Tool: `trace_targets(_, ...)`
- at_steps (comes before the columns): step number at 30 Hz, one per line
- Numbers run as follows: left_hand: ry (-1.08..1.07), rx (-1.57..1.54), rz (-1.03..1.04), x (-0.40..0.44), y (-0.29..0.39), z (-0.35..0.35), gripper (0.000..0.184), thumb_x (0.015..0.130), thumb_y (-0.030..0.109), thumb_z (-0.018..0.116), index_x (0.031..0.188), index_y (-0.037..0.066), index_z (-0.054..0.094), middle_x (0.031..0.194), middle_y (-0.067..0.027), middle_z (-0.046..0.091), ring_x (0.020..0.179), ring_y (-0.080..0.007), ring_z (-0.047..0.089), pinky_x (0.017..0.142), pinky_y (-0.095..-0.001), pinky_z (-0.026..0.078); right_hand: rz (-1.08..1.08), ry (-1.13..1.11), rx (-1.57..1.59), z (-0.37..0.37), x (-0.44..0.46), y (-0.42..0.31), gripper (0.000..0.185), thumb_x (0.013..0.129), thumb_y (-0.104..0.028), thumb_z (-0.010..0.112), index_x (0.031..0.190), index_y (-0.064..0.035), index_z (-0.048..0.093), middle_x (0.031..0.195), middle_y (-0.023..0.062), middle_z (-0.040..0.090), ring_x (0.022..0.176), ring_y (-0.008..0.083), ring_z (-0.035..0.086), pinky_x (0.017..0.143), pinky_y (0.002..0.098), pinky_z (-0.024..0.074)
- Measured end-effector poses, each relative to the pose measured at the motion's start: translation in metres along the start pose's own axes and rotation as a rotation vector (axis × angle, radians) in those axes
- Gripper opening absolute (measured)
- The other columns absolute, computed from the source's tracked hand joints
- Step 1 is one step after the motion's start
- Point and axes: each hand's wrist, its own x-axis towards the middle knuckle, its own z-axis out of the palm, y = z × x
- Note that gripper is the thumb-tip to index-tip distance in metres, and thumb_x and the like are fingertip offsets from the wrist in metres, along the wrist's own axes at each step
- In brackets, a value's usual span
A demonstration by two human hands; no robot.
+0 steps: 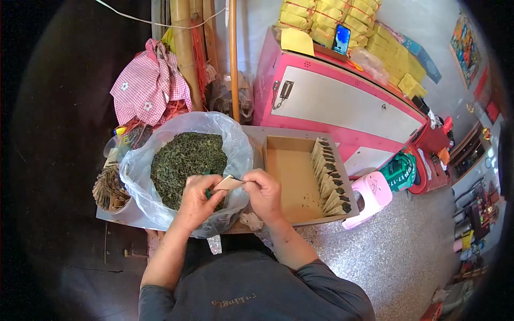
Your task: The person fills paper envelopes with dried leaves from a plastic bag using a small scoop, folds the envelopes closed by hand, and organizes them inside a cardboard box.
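Over the bag (239, 140), by its right edge, the paper packet (229, 183) is gripped by the left hand (200, 200) and pinched by the right hand (263, 193), stretched crosswise, with the box (292, 179), packets (333, 184) lined along its right edge, set nearer the right.

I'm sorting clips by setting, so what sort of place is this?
Probably a home or small shop used for hand packing: a plastic bag of dark dried leaves, a shallow box with paper packets lined along one side, and yellow bundles stacked on a pink-and-white cabinet.
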Motion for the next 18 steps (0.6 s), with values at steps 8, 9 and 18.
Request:
trace_targets(8,-0.506,-0.989,-0.432,-0.007,-0.004,0.005,0.032,0.092,0.019,0.061,0.118,0.001,0.057,0.098,-0.0041,0.065,0.086,-0.012,0.059,0.074,-0.0283,0.05,0.18,-0.013,0.443,-0.002,-0.003,0.005,0.002,0.087,-0.001,0.06,0.088,-0.0002,0.06,0.082,0.0023,0.06,0.07,0.0082,0.056,0.065,0.0229,0.0478)
trace_targets(9,-0.519,-1.133,-0.49,-0.007,-0.002,0.006,0.034,0.094,0.02,0.059,0.121,0.001,0.055,0.1,-0.0044,0.064,0.087,-0.0124,0.06,0.074,-0.0282,0.051,0.182,-0.013,0.443,-0.003,-0.003,0.005,0.002,0.087,-0.001,0.06,0.088,-0.0002,0.06,0.082,0.0023,0.06,0.07,0.0082,0.056,0.065,0.0229,0.0478)
trace_targets(18,-0.422,-0.895,-0.559,-0.019,-0.02,0.028,0.025,0.1,0.019,0.048,0.115,0.001,0.056,0.093,-0.0053,0.063,0.082,-0.0123,0.06,0.071,-0.0266,0.052,-0.205,0.075,-0.218,0.006,0.008,-0.012,0.027,0.077,0.003,0.063,0.103,0.0002,0.063,0.1,0.0125,0.061,0.09,0.0239,0.061,0.076,0.0318,0.0502)
